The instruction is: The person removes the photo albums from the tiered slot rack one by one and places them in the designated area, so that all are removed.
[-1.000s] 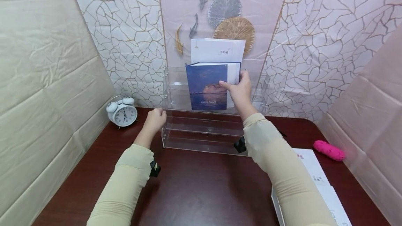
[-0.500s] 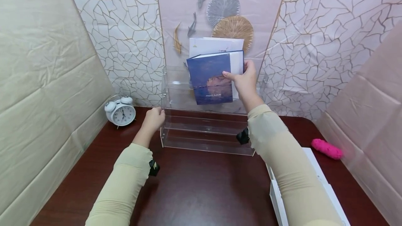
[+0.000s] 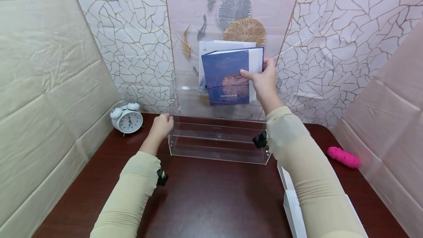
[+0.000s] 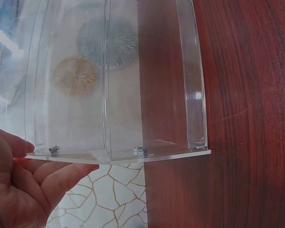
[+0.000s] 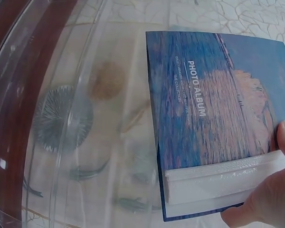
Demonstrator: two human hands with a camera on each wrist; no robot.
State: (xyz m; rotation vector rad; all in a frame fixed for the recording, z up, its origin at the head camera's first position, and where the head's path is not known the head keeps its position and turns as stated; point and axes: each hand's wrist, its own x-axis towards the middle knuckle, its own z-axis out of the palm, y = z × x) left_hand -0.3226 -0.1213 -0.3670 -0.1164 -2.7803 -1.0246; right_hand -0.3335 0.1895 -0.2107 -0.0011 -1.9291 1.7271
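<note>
My right hand (image 3: 266, 83) grips a blue photo album (image 3: 224, 76) by its right edge, thumb on the front cover and fingers behind. The album is held slightly tilted in front of the upper part of a clear acrylic rack (image 3: 214, 153). A sea-and-cliff picture and the words PHOTO ALBUM show on its cover (image 5: 199, 109). Behind it stands a white book (image 3: 211, 46), mostly covered by the album. At the rack's left end, my left hand (image 3: 162, 126) pinches the side panel (image 4: 118, 159), thumb on one face and fingers on the other.
A white alarm clock (image 3: 129, 118) stands on the dark red table (image 3: 211, 197) left of the rack. White books or boxes (image 3: 294, 205) lie at the right, partly under my forearm. A bright pink fluffy roll (image 3: 343, 157) lies near the right edge. Patterned wall cloth hangs close behind.
My right hand has raised the photo album up and to the right, out from the rack's upper tier, and it has tilted slightly. My left hand stays at the rack's side.
</note>
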